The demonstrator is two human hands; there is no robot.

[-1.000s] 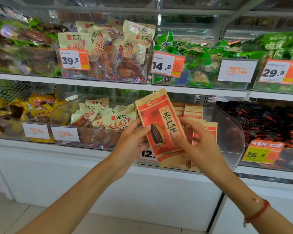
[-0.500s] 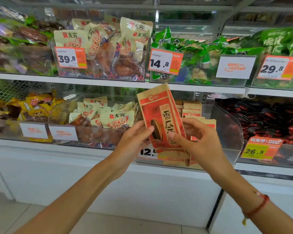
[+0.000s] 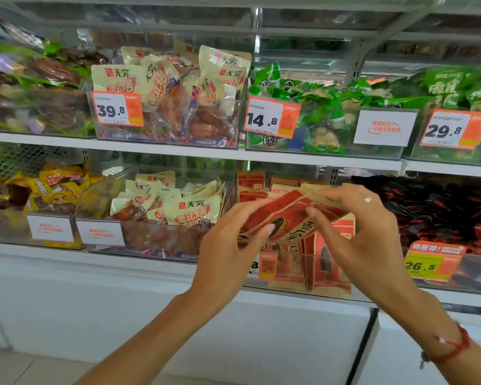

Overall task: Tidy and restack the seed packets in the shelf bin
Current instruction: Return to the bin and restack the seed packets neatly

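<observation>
Left hand (image 3: 228,245) at 7 o'clock and right hand (image 3: 364,232) at 4 o'clock pinch a red-and-kraft paper seed packet (image 3: 286,218), tilted nearly flat, presumably for laying down. Behind, at 12 o'clock, the clear plastic shelf bin (image 3: 295,270) holds upright matching packets (image 3: 325,262).

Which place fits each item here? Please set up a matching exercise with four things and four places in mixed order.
Things:
1. red-and-tan paper seed packet
2. orange 39.8 price tag
3. green plastic snack packs
4. red string bracelet

Places:
A. right wrist
B. upper shelf, bin beside the 14.8 tag
C. between both hands
D. upper shelf, front of the cream-pouch bin

Pairs: 1-C, 2-D, 3-B, 4-A
</observation>
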